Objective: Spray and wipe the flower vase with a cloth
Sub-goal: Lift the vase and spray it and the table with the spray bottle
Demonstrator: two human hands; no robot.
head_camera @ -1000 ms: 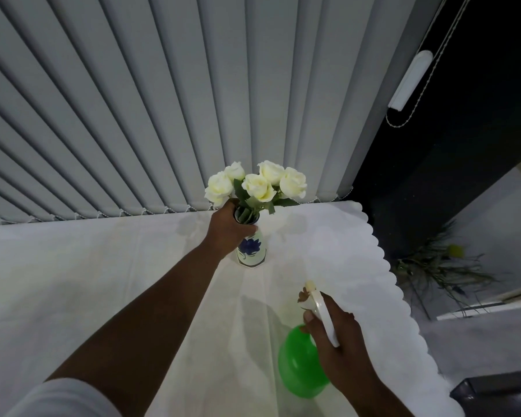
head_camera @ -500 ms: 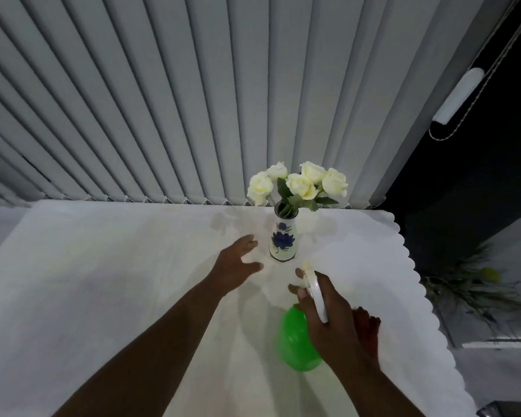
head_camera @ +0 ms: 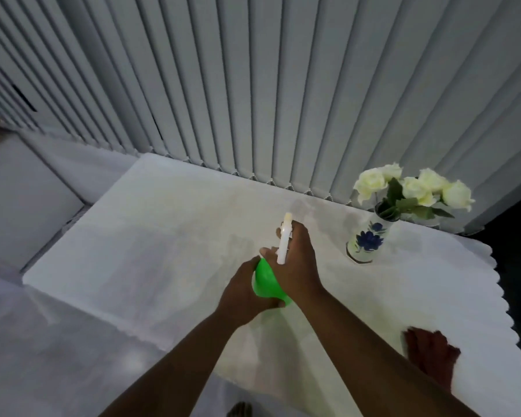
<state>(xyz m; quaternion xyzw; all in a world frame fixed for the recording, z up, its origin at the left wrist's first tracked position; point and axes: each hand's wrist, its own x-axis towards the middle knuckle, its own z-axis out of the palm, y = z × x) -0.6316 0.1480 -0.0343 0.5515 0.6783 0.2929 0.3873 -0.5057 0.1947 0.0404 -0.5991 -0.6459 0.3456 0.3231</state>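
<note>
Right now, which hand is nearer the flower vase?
Right. The right hand, gripping the spray bottle top, is just left of the flower vase; the left hand cups the bottle's base, farther away.

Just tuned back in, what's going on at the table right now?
A person holds a green spray bottle with a white trigger head in both hands: the right hand wraps the neck, the left hand cups the green body. The white ceramic vase with blue flowers painted on it, holding pale roses, stands untouched to the right. A dark red cloth lies near the table's edge.
</note>
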